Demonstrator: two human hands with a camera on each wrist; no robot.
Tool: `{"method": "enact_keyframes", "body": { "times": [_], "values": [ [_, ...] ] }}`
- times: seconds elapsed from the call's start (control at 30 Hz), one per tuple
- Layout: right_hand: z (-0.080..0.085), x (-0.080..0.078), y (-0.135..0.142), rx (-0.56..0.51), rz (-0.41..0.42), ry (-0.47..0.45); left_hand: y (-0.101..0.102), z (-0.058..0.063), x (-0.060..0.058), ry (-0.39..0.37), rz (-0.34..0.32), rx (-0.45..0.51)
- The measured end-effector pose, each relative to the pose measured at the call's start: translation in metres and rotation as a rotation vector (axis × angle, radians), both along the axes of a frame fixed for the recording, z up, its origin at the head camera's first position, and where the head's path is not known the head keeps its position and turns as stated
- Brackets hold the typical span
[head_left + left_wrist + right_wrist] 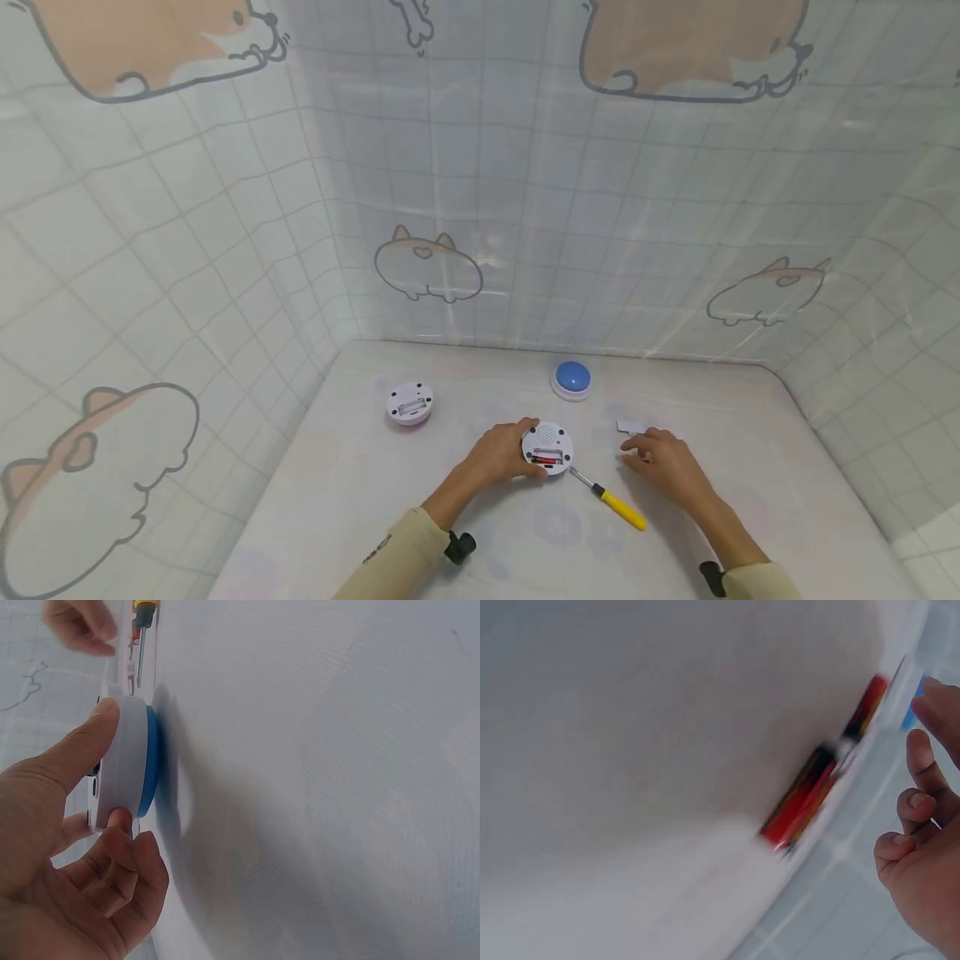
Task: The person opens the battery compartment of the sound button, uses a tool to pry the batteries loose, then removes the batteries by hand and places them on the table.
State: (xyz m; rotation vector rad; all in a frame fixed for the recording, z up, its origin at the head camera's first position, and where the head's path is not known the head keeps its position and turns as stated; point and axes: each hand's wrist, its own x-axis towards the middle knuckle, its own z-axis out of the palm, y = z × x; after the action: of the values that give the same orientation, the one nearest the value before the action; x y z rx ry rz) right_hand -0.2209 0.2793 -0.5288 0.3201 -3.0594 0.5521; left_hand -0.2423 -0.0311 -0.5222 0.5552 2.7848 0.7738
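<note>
My left hand (501, 454) grips a round push-button device (547, 437) by its rim, thumb on one side and fingers on the other. Its white underside faces up, with a red battery (547, 460) lying in the uncovered battery compartment. In the left wrist view the device's blue dome (152, 761) points down, close over the table. My right hand (663, 467) hovers to the right with loosely bent fingers and nothing between them. Blurred red-and-black batteries (799, 806) lie on the table near it in the right wrist view. A screwdriver (621, 508) with a yellow handle lies between the hands.
A second push-button device (573, 377) stands at the back, blue dome up. Farther left, a pink-domed one (410, 403) lies upside down, battery compartment uncovered. A small flat white piece (631, 427) lies just beyond my right hand. Patterned sheeting (525, 208) encloses the table.
</note>
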Motion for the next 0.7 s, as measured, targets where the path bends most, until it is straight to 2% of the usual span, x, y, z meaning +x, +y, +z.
{"method": "enact_keyframes", "body": {
  "times": [0.23, 0.33, 0.5, 0.57, 0.7],
  "values": [
    [0.010, 0.001, -0.049, -0.097, 0.091, -0.022, 0.002, -0.001, -0.001, -0.014, 0.007, -0.009],
    [0.010, 0.001, -0.069, -0.091, 0.172, 0.028, 0.001, -0.001, -0.003, -0.011, 0.000, -0.024],
    [0.003, -0.002, -0.092, -0.043, 0.320, 0.164, -0.001, -0.002, -0.004, 0.037, -0.036, -0.040],
    [0.000, -0.003, -0.098, -0.038, 0.345, 0.189, -0.001, -0.003, -0.004, 0.052, -0.048, -0.041],
    [-0.003, -0.003, -0.106, -0.040, 0.351, 0.167, -0.003, -0.005, -0.003, 0.070, -0.064, -0.042]
  ]
}}
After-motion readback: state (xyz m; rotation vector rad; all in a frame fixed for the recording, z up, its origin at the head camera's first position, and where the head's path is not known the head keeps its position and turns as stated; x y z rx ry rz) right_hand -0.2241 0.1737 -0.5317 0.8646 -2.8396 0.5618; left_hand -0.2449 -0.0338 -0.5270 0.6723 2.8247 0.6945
